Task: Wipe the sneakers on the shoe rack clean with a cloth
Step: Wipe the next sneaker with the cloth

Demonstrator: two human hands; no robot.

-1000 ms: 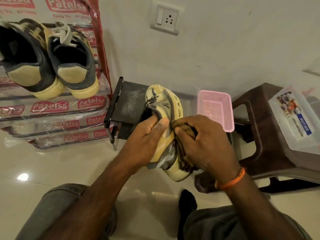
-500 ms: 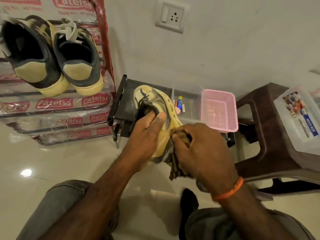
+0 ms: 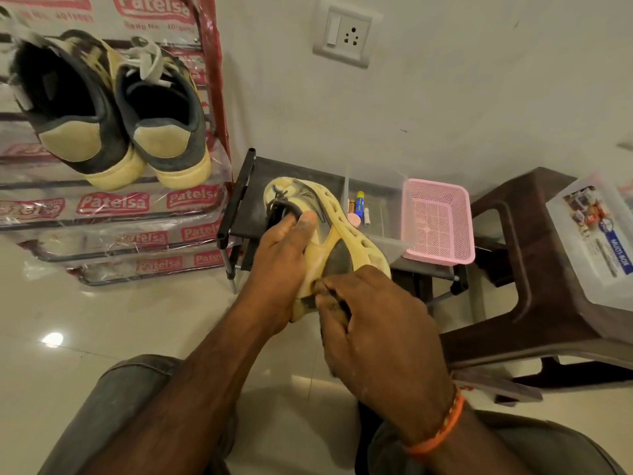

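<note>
Centrally, the left hand [image 3: 277,265] grips a yellow sneaker [image 3: 329,241], thumb curled over the collar by the dark laces, toe pointing toward the upper left of the frame. Just below it, the right hand [image 3: 373,334] presses against the shoe's heel end, fingers curled round a brownish cloth [image 3: 334,301] of which only a sliver shows between the fingers. An orange band [image 3: 442,430] circles that wrist. At upper left, 2 more sneakers [image 3: 113,111], dark with yellow heels and soles, sit side by side, heels toward the camera, on a plastic-wrapped rack [image 3: 113,207]. Behind the held shoe is a low black stand [image 3: 246,197] carrying a clear tray [image 3: 380,214] with small items and a pink basket [image 3: 438,221]. At right, a brown stool [image 3: 513,269] bears a clear lidded box [image 3: 596,241]. A wall socket [image 3: 346,36] is at top centre.
</note>
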